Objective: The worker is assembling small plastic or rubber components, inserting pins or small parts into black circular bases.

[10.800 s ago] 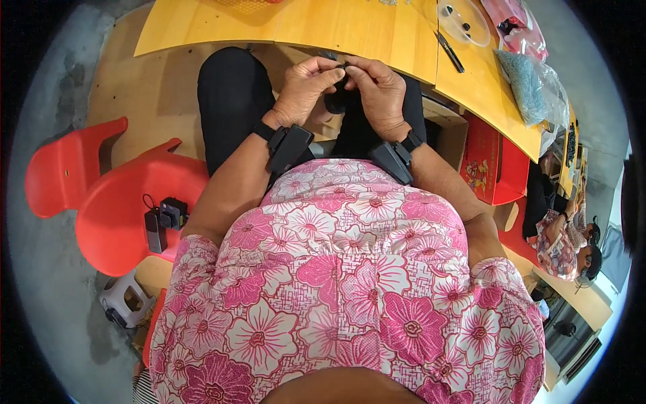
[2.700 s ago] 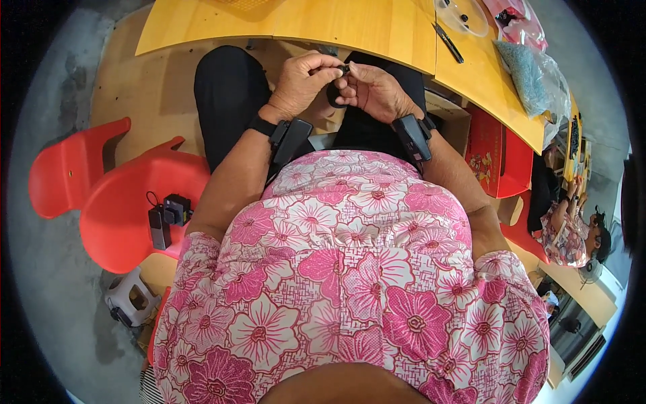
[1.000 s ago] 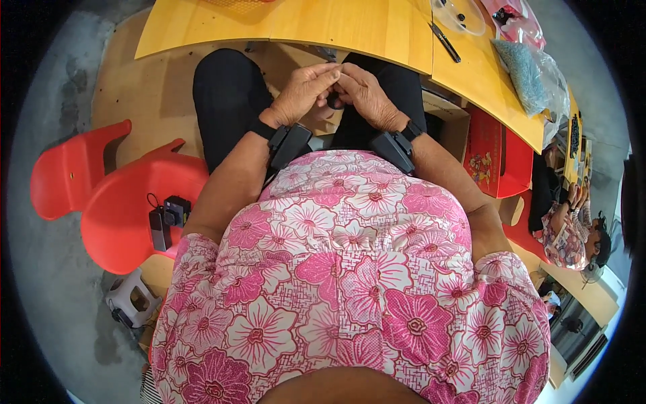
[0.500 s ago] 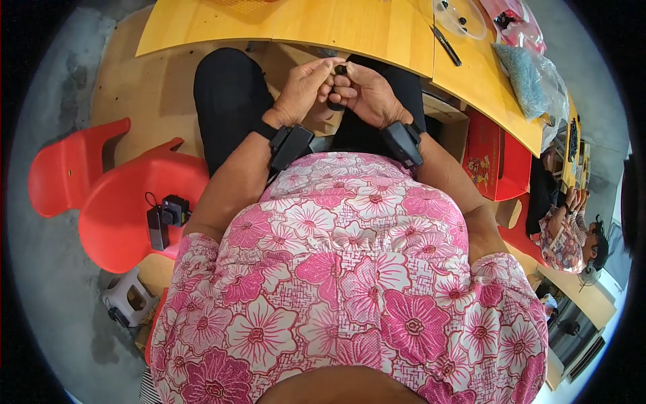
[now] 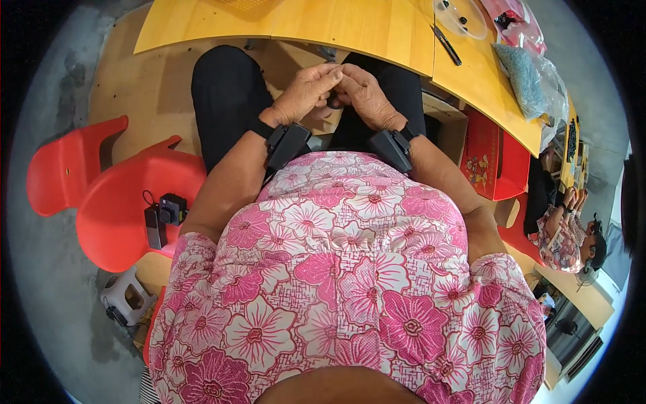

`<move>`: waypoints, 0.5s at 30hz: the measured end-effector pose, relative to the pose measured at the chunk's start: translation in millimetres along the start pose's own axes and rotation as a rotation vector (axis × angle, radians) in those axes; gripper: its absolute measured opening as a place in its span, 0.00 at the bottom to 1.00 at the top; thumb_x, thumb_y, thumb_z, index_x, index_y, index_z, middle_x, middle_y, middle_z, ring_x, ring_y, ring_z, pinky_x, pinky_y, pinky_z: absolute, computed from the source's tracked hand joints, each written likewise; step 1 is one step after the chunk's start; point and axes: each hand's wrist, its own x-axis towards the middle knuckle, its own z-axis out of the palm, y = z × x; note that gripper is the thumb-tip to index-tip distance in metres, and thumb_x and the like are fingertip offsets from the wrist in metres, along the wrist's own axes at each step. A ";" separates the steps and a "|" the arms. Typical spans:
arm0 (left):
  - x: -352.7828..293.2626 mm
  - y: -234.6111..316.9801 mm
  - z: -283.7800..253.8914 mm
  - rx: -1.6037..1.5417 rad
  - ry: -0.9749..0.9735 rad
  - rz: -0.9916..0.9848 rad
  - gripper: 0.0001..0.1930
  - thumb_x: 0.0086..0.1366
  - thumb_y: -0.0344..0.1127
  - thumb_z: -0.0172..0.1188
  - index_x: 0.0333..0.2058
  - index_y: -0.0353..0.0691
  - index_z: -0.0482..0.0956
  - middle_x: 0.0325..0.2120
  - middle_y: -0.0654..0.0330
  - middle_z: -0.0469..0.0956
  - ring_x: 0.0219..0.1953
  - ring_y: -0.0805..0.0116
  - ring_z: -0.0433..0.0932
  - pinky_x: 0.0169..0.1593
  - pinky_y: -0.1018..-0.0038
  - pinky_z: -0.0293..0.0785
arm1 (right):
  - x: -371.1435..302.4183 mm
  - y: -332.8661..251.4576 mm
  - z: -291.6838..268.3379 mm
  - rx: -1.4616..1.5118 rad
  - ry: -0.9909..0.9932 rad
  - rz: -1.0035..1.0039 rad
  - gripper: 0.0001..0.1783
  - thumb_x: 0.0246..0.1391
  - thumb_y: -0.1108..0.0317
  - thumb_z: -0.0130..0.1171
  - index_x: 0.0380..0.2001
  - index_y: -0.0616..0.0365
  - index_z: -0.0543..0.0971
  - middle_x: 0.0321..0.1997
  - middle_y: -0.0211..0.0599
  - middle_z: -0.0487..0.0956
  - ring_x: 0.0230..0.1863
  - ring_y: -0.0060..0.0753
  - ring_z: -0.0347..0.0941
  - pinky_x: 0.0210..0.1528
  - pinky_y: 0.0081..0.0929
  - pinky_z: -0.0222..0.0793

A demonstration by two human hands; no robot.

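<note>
Over my lap, just short of the table edge, my left hand (image 5: 303,93) and my right hand (image 5: 367,93) meet with their thumbs and fingertips pressed together. Both are closed. A bit of a small black object (image 5: 332,102) shows beneath the fingers of my right hand; its kind cannot be made out. What lies between the thumbs is hidden by the fingers. Each wrist carries a black strapped device (image 5: 288,146).
A yellow table (image 5: 363,30) spans the front, bearing a clear round tray (image 5: 479,25), a black pen-like tool (image 5: 447,46) and a bag of grey-blue grains (image 5: 522,81). Red chairs (image 5: 111,225) stand left, a red box (image 5: 479,151) right. Another person (image 5: 562,239) sits far right.
My thumbs and fingertips have closed over the black round end that showed between them. My right wrist has turned slightly inward, and less of the black object shows below.
</note>
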 end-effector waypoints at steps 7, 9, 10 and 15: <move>-0.4 -2.5 3.7 -0.019 0.065 -0.007 0.19 0.67 0.42 0.51 0.50 0.36 0.70 0.21 0.72 0.65 0.17 0.86 0.56 0.19 0.87 0.54 | -0.4 2.7 6.2 0.079 0.058 0.034 0.13 0.59 0.62 0.48 0.37 0.62 0.72 0.29 0.31 0.72 0.29 0.19 0.67 0.32 0.19 0.66; -2.8 -1.7 8.3 -0.028 0.092 -0.038 0.18 0.67 0.42 0.51 0.50 0.36 0.71 0.20 0.72 0.64 0.17 0.86 0.56 0.19 0.87 0.54 | 1.4 4.2 1.7 0.123 0.022 0.063 0.13 0.60 0.61 0.47 0.38 0.61 0.71 0.28 0.30 0.72 0.28 0.18 0.66 0.32 0.20 0.66; -3.2 -0.2 8.8 -0.027 0.093 -0.026 0.19 0.67 0.43 0.49 0.50 0.36 0.71 0.20 0.72 0.63 0.17 0.85 0.56 0.19 0.86 0.55 | 4.5 -0.8 1.7 0.167 -0.016 0.085 0.13 0.61 0.60 0.45 0.38 0.60 0.71 0.28 0.29 0.71 0.27 0.18 0.65 0.32 0.21 0.66; 5.2 1.4 2.2 -0.150 0.085 0.080 0.21 0.69 0.47 0.44 0.51 0.38 0.71 0.21 0.72 0.62 0.19 0.84 0.57 0.22 0.86 0.57 | 3.0 -15.8 -15.8 0.668 -0.225 0.135 0.18 0.64 0.56 0.39 0.40 0.59 0.70 0.24 0.24 0.65 0.21 0.19 0.58 0.35 0.28 0.66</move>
